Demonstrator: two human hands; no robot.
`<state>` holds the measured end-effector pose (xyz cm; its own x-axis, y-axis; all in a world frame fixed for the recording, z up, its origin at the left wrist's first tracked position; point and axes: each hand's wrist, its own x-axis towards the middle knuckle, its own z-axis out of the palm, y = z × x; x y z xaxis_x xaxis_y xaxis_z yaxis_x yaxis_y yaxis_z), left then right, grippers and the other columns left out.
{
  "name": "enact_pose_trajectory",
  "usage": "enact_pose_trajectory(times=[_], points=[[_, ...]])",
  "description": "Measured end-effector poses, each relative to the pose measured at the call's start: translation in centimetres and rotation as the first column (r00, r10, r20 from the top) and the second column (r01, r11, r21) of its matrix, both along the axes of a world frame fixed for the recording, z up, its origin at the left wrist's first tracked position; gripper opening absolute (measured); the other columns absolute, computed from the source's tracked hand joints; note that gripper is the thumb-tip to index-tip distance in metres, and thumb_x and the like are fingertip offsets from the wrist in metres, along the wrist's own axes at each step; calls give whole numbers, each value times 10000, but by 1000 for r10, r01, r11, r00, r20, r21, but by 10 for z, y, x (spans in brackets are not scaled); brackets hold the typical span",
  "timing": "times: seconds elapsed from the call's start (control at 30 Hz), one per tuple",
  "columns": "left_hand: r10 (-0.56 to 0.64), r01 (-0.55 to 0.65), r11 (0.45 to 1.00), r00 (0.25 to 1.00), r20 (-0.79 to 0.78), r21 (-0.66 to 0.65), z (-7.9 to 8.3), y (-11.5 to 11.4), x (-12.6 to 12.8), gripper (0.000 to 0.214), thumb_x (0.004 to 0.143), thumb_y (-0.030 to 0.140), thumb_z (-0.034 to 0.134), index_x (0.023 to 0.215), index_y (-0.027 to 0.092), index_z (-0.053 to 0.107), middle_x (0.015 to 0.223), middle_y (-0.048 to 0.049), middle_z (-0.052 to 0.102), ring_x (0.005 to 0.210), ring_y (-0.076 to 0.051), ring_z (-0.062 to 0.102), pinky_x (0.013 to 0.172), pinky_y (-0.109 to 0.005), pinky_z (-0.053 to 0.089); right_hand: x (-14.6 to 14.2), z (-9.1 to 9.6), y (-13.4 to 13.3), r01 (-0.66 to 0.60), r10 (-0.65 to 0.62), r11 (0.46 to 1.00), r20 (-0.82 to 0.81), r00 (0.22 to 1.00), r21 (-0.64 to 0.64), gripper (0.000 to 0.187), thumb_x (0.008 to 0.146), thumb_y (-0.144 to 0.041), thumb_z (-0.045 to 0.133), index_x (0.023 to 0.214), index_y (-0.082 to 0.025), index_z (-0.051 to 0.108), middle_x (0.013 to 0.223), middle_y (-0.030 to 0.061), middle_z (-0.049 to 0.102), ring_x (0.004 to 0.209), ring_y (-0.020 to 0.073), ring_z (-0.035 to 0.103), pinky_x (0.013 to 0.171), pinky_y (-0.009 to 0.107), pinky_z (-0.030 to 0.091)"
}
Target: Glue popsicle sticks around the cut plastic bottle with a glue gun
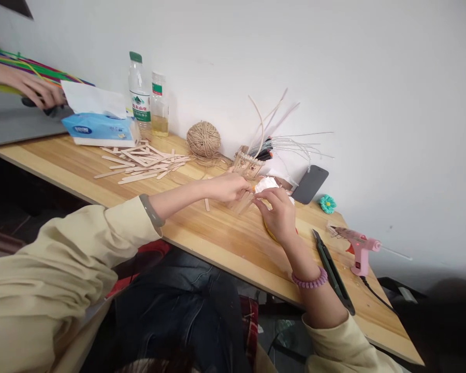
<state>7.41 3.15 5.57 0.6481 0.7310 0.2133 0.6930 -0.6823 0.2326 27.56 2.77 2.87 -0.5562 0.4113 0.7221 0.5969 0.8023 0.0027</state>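
Observation:
My left hand (230, 187), fingers closed, grips a small flat row of wooden craft sticks (241, 205) just above the table. My right hand (278, 211) is beside its right edge, thumb and forefinger pinched together; whatever is between them is too small to tell. Right behind the fingers lies crumpled white paper (266, 183). A yellow rounded thing (271, 231) shows partly under my right hand. Behind my left hand stands a small craft-stick holder (247, 163) with a trimmed rim and wires or stems in it. A single craft stick (207, 204) lies nearby.
Loose craft sticks (147, 163), a twine ball (204, 139), tissues (101, 128) and two bottles (140, 98) stand left. To the right are a phone (311, 184), teal flower (328, 203), utility knife (334, 272) and pink glue gun (361, 251) with cord. Another person's hand (42, 90) is far left.

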Motion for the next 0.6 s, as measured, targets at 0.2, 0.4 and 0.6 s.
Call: enact_pose_trajectory(times=[0.2, 0.4, 0.6], points=[[-24, 23, 1000, 999, 33, 19, -4, 4, 0, 333, 737, 107, 494, 1005, 210, 662, 802, -36, 707, 863, -228, 611, 944, -410, 309, -3, -3, 3, -7, 8, 999, -23, 1000, 39, 27, 852, -210, 598, 846, -216, 623, 824, 53, 647, 804, 225, 596, 698, 350, 481], [-14, 13, 999, 999, 34, 31, -5, 6, 0, 336, 714, 83, 469, 954, 193, 677, 820, -44, 703, 851, -220, 611, 907, -372, 344, -6, -5, 3, 16, -14, 998, -32, 999, 55, 36, 865, -218, 578, 844, -224, 607, 810, 50, 651, 807, 228, 599, 706, 360, 487], [-4, 3, 1000, 999, 39, 9, -4, 5, 1, 357, 718, 103, 462, 982, 211, 677, 823, -44, 702, 874, -236, 607, 926, -414, 337, -6, -5, 4, 7, -7, 1000, -23, 1000, 2, 40, 870, -219, 565, 840, -220, 592, 787, 55, 650, 796, 238, 595, 700, 366, 475]])
